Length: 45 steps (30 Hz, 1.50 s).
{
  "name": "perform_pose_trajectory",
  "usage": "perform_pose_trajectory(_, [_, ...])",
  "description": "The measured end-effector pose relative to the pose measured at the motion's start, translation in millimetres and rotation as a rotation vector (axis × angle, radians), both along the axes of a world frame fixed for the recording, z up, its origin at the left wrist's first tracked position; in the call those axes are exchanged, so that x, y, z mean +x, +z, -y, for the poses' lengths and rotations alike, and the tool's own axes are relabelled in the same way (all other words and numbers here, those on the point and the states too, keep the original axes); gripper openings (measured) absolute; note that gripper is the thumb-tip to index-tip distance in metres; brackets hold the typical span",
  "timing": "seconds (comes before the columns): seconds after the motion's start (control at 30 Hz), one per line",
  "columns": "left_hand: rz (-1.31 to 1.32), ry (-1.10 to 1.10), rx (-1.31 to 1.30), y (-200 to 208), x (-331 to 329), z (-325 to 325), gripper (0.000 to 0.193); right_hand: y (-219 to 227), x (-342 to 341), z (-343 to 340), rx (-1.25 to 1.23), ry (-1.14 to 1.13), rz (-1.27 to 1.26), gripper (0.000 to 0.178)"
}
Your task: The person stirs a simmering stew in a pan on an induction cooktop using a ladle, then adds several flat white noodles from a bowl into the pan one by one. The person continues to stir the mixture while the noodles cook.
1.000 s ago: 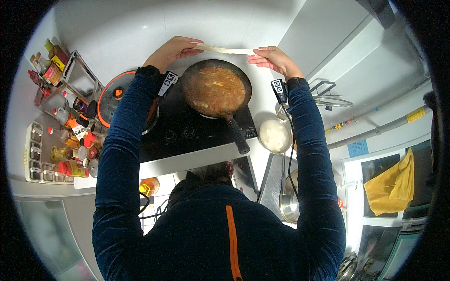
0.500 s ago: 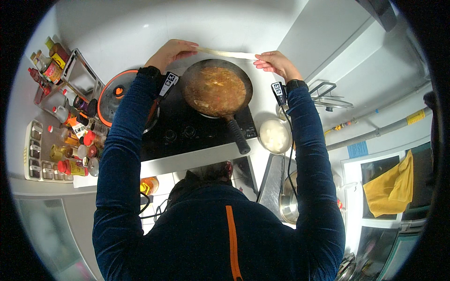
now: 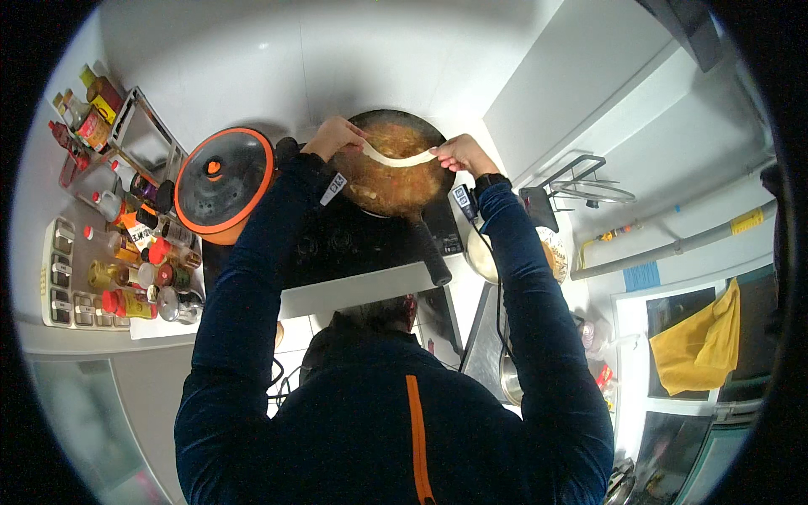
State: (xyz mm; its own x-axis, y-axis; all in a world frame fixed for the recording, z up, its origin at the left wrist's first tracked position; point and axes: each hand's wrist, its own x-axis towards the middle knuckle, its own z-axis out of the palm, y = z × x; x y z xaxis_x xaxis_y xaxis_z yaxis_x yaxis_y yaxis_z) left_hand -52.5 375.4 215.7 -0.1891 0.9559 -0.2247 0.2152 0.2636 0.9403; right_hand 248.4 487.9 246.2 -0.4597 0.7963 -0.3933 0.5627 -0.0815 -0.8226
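Observation:
A pale, flat strip of dough sags in a shallow curve between my hands. My left hand pinches its left end, and my right hand pinches the right end. Beneath the strip stands a dark wok filled with a reddish-brown stew; whether the strip's middle touches the stew I cannot tell. The wok's black handle points toward me. Right of the stove is a bowl with pale contents, partly covered by my right forearm.
An orange-rimmed pot lid covers a pot on the left of the black cooktop. Several seasoning bottles and jars crowd the left counter. At the right are a lid rack and a sink area.
Both hands have come nearer to me and closer together, from behind the wok to over it. The dough strip, stretched nearly straight before, now sags in the middle.

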Motion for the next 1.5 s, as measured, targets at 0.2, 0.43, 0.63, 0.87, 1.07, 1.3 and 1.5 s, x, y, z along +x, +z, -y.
perform_pose_trajectory(0.2, [-0.211, -0.064, 0.185, -42, -13, -12, 0.009, -30, -4, -4, -0.155, -0.105, -0.087, 0.011])
perform_pose_trajectory(0.43, [-0.006, 0.069, 0.106, -56, -39, -40, 0.026, -33, 31, -22, 0.13, -0.026, 0.143, 0.03])
perform_pose_trajectory(0.63, [0.23, 0.222, 0.12, 16, 11, -5, 0.039, -31, 52, -31, 0.057, -0.048, 0.131, 0.027])
perform_pose_trajectory(0.87, [0.162, 0.116, 0.142, 74, 39, 31, 0.033, -14, 59, -13, 0.014, -0.089, 0.003, 0.019])
perform_pose_trajectory(1.07, [0.182, 0.024, 0.171, 91, 47, 71, 0.035, -6, 95, -1, -0.051, -0.094, -0.102, 0.023])
perform_pose_trajectory(1.3, [0.212, 0.02, 0.088, 92, 62, 138, 0.033, -58, 208, 20, 0.097, 0.115, 0.516, 0.022])
perform_pose_trajectory(1.5, [0.215, -0.089, -0.062, 58, 67, 191, 0.035, -121, 265, 73, 0.136, 0.29, 0.399, 0.035])
